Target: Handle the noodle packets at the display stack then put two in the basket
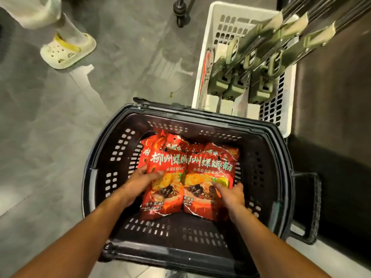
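A black plastic shopping basket [104, 157] stands on the floor below me. Inside it lie red noodle packets with white Chinese lettering. My left hand [138, 182] grips the left edge of the left red packet [166, 173], thumb across its front. My right hand [230, 194] grips the right edge of the right red packet [208, 169], thumb on its front. A further red packet [145, 152] peeks out behind the left one. Both forearms reach down into the basket.
A white slotted crate [212, 29] holding flat packets stands behind the basket at the right. Metal display hooks with tags [261, 57] jut over it from a dark shelf unit [331, 117]. Another person's foot in a cream clog [68, 51] stands on the grey floor at upper left.
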